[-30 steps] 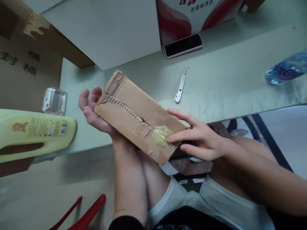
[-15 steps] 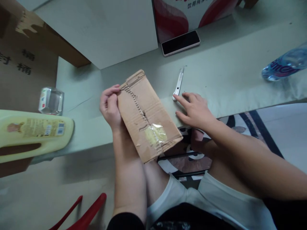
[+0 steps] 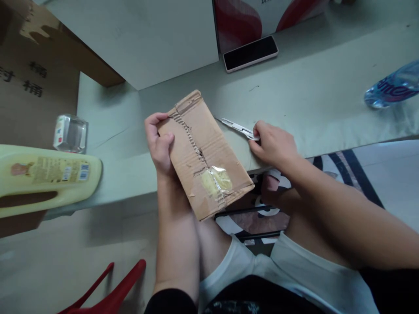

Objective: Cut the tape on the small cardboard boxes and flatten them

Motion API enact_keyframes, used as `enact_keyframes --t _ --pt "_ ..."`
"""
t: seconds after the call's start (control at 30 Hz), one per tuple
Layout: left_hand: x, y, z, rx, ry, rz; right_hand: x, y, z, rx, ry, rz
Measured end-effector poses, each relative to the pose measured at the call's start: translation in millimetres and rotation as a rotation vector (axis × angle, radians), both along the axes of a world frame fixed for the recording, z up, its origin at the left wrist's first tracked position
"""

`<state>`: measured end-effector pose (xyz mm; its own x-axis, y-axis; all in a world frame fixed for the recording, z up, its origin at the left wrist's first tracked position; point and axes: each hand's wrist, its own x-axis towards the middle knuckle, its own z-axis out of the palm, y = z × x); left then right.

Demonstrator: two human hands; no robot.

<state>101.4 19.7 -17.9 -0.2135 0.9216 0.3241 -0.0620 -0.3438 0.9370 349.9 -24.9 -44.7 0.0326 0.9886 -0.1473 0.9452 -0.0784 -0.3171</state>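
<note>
My left hand [image 3: 159, 146] grips the upper left edge of a flat brown cardboard box [image 3: 209, 148], thumb on its top face. The box is tilted over the table's front edge. A torn, ridged line runs down its middle to a patch of clear tape [image 3: 216, 181] over something yellow. In my right hand [image 3: 273, 143] is the rear end of a slim white utility knife [image 3: 238, 128], pinched between thumb and fingers. Its thin tip points left, near the right side of the box; whether it touches the box I cannot tell.
A phone [image 3: 251, 54] lies at the back by a white panel [image 3: 147, 39]. To the right lies a water bottle [image 3: 393, 85]. A clear container [image 3: 70, 133] and a yellow jug [image 3: 49, 179] are on the left. Below is red furniture [image 3: 121, 288].
My right hand has closed on the knife, which was lying on the table. The knife has swung round from pointing away to pointing left. My left hand still holds the box.
</note>
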Motion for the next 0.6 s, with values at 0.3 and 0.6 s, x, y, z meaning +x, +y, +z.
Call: enact_keyframes --t 0.3,0.6 --pt "-1.5 5.9 -8.4 0.034 0.032 0.043 9.5 -12.2 8.7 0.158 0.485 -0.046" --pt "2.5 7.5 -15.0 0.041 0.038 0.084 20.7 -18.4 15.5 0.407 0.760 -0.314"
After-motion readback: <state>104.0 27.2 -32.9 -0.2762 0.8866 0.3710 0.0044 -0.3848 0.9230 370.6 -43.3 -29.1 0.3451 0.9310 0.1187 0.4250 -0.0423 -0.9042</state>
